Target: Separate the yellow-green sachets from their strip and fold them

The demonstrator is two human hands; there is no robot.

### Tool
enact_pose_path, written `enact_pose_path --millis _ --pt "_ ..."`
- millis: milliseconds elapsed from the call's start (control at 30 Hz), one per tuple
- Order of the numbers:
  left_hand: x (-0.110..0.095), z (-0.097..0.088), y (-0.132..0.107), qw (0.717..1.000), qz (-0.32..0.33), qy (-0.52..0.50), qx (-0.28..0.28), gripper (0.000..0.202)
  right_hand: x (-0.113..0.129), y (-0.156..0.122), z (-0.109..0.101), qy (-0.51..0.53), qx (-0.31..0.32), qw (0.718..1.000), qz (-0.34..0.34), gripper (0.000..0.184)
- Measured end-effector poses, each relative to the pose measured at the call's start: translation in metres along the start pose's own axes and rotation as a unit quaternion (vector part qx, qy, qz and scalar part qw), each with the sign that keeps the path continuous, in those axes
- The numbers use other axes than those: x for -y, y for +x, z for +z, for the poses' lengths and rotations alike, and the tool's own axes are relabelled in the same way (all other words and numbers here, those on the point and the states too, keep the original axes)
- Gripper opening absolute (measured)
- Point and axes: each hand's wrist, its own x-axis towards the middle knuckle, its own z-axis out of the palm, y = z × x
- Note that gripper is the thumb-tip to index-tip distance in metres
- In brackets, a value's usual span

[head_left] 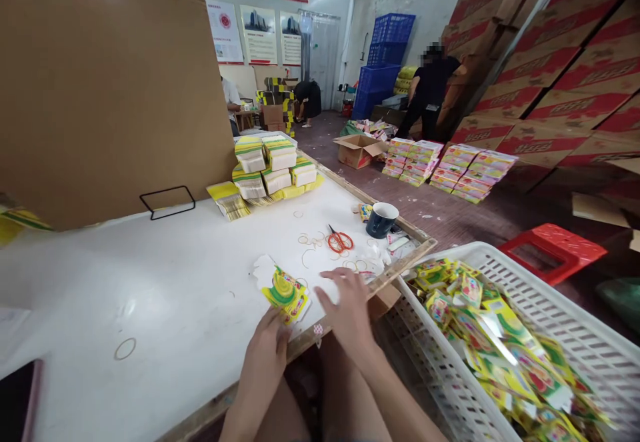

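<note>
A small yellow-and-green printed carton [286, 290] lies tilted at the table's near edge, a white part sticking out at its far left end. My left hand [267, 339] grips its near end between thumb and fingers, with the fingertips partly hidden. To the right of the carton, my right hand [347, 302] is raised over the table edge, its fingers apart and nothing in them. Red-handled scissors [341, 241] and several rubber bands [311, 238] lie beyond my hands on the white table [175, 309].
At my right a white basket [560, 302] holds many yellow cartons. A dark mug [382, 220] stands at the table corner. Stacked carton blanks [265, 165] sit at the back, near a large cardboard sheet [110, 95]. A red stool [553, 252] and co-workers are farther off.
</note>
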Motion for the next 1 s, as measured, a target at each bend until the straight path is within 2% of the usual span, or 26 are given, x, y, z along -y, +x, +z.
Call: enact_pose_path --millis 100,167,233,333,433,500,567,633,700,800,867,933,1000 --pt "-0.002 0.002 -0.004 1.000 0.007 0.002 0.008 0.027 0.016 0.014 0.059 0.004 0.070 0.997 0.029 0.028" --pt "-0.004 0.002 -0.005 1.000 0.009 -0.002 0.012 0.027 0.022 0.019 0.079 0.012 0.081 0.996 0.046 0.030" --pt "-0.004 0.002 -0.006 1.000 0.006 -0.011 0.010 0.026 0.023 0.024 0.085 0.027 0.087 0.994 0.064 0.032" --pt "-0.003 0.002 -0.005 0.999 -0.007 -0.037 0.003 0.025 0.020 0.029 0.080 0.075 0.090 0.990 0.082 0.031" --pt "-0.002 0.000 -0.005 0.997 -0.019 -0.078 -0.001 0.021 0.018 0.031 0.071 0.161 0.086 0.980 0.084 0.021" --pt "-0.002 -0.004 -0.005 0.993 -0.029 -0.115 -0.003 0.019 0.017 0.027 0.063 0.231 0.067 0.967 0.085 0.011" --pt "-0.005 -0.009 -0.005 0.987 -0.038 -0.156 -0.002 0.023 0.017 0.019 0.054 0.301 0.051 0.948 0.092 0.016" --pt "-0.009 -0.014 -0.006 0.973 -0.048 -0.227 -0.008 0.034 0.019 0.006 0.045 0.360 0.056 0.926 0.099 0.027" --pt "-0.015 -0.017 -0.006 0.941 -0.057 -0.333 -0.013 0.045 0.024 -0.010 0.038 0.430 0.081 0.892 0.116 0.037" --pt "-0.025 -0.018 -0.007 0.886 -0.061 -0.460 0.023 0.053 0.034 -0.031 0.031 0.567 0.123 0.796 0.169 0.041" --pt "-0.032 -0.018 -0.009 0.871 -0.064 -0.483 0.062 0.051 0.039 -0.039 0.027 0.622 0.138 0.746 0.194 0.038" --pt "-0.039 -0.018 -0.010 0.866 -0.068 -0.489 0.078 0.047 0.041 -0.043 0.023 0.626 0.143 0.740 0.200 0.037" --pt "-0.044 -0.018 -0.012 0.867 -0.067 -0.488 0.072 0.045 0.041 -0.044 0.020 0.618 0.143 0.746 0.203 0.039"
